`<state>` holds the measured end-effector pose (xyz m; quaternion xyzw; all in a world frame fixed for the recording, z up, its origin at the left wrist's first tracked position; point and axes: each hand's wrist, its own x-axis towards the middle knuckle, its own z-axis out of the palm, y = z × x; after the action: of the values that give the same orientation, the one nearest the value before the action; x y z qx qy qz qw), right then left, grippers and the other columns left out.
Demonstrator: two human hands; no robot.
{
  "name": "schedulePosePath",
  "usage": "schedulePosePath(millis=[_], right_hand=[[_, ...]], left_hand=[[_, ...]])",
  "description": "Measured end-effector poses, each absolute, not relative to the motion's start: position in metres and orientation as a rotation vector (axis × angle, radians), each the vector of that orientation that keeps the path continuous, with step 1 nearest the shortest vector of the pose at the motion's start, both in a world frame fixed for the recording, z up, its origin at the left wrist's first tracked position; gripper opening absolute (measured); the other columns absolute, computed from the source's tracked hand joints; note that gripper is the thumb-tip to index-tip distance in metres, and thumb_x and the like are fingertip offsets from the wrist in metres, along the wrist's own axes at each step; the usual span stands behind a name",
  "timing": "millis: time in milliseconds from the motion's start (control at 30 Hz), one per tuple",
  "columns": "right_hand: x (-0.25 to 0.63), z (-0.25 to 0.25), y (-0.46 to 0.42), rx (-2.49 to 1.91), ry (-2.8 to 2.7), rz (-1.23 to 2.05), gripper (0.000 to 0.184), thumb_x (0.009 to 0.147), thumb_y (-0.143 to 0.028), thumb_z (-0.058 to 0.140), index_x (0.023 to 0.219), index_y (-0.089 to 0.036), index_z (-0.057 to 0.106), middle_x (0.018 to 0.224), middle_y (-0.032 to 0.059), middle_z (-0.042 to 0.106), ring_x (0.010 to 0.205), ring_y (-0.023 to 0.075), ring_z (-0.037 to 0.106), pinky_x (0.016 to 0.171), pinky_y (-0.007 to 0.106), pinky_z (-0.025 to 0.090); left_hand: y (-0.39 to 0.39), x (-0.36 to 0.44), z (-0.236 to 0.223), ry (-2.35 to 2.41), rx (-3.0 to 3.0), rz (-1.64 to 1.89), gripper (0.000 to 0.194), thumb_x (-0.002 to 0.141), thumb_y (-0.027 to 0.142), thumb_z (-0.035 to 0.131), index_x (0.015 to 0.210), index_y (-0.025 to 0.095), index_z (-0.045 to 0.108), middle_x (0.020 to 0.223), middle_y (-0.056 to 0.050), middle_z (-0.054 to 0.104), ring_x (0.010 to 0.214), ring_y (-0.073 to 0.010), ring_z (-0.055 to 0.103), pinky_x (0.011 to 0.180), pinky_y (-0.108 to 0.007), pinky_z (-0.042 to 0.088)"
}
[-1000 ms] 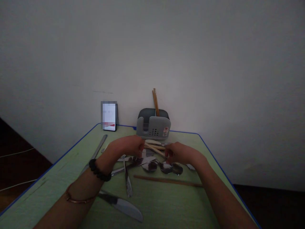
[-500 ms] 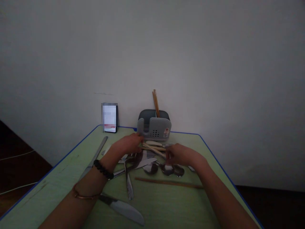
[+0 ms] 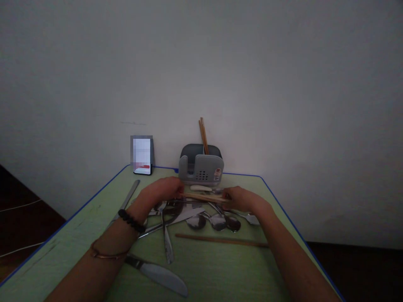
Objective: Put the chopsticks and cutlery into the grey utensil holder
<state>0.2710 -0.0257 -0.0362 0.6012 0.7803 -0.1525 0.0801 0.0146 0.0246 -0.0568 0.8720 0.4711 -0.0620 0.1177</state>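
Observation:
Between my two hands lies a small bundle of wooden chopsticks (image 3: 203, 196), roughly level above the cutlery pile. My left hand (image 3: 166, 188) is closed on their left ends, and my right hand (image 3: 237, 198) pinches the right ends. Under and in front of them are several metal spoons (image 3: 218, 222), a fork (image 3: 167, 241) and a broad knife blade (image 3: 190, 214). One loose chopstick (image 3: 217, 240) rests nearer to me, its right end passing behind my right forearm. A white-handled utensil (image 3: 200, 188) lies just behind the bundle.
A grey cutlery holder (image 3: 206, 176) stands against the wall, with upright chopsticks (image 3: 203, 136) in it. Left of it leans a lit phone (image 3: 141, 155). A knife (image 3: 165, 277) lies near my left forearm, another long knife (image 3: 130, 195) farther left. Blue edging (image 3: 283, 209) borders the green table.
The crossed chopsticks between my hands are now drawn together, nearly parallel. My right hand has lifted off the spoons and closed on the right ends. The view has shifted slightly.

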Motion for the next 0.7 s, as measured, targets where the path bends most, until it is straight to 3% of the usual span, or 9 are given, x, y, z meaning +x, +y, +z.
schedulePosePath(millis=[267,433,500,600,700], right_hand=[[0.283,-0.031,-0.021,1.808,2.304,-0.496,0.025,0.078,-0.021,0.061,0.102,-0.016,0.066,0.097,0.0082,0.069,0.084,0.0189,0.063,0.066,0.024,0.044],[0.278,-0.027,-0.028,1.735,2.514,-0.537,0.027,0.08,-0.024,0.059,0.105,-0.017,0.066,0.11,0.0106,0.065,0.099,0.0223,0.059,0.082,0.029,0.043],[0.272,-0.023,-0.031,1.636,2.68,-0.674,0.024,0.087,-0.028,0.049,0.101,-0.017,0.066,0.102,0.0089,0.067,0.092,0.0197,0.059,0.08,0.029,0.043],[0.262,-0.017,-0.035,1.488,2.813,-0.958,0.036,0.094,-0.036,0.034,0.089,-0.016,0.063,0.08,0.0044,0.065,0.073,0.0152,0.058,0.069,0.027,0.044],[0.255,-0.012,-0.037,1.468,2.85,-1.097,0.036,0.095,-0.037,0.032,0.092,-0.016,0.06,0.069,0.0009,0.06,0.061,0.0128,0.053,0.06,0.024,0.041]], left_hand=[[0.018,-0.007,-0.018,1.166,2.424,0.105,0.024,0.082,0.024,0.048,0.091,0.014,0.068,0.077,-0.004,0.07,0.07,-0.0145,0.063,0.063,-0.02,0.044],[0.018,-0.012,-0.015,1.117,2.427,0.213,0.027,0.085,0.029,0.047,0.091,0.014,0.068,0.074,-0.003,0.068,0.067,-0.0142,0.062,0.06,-0.02,0.043],[0.018,-0.011,-0.014,1.098,2.424,0.281,0.028,0.086,0.032,0.047,0.091,0.015,0.067,0.073,-0.002,0.067,0.066,-0.0135,0.061,0.06,-0.02,0.043],[0.015,-0.006,-0.01,1.093,2.412,0.413,0.028,0.087,0.035,0.047,0.092,0.016,0.066,0.073,-0.002,0.066,0.065,-0.0126,0.06,0.06,-0.02,0.043],[0.009,0.0,-0.006,1.098,2.373,0.495,0.028,0.086,0.039,0.05,0.087,0.015,0.064,0.067,0.0,0.063,0.059,-0.0113,0.058,0.056,-0.019,0.042]])
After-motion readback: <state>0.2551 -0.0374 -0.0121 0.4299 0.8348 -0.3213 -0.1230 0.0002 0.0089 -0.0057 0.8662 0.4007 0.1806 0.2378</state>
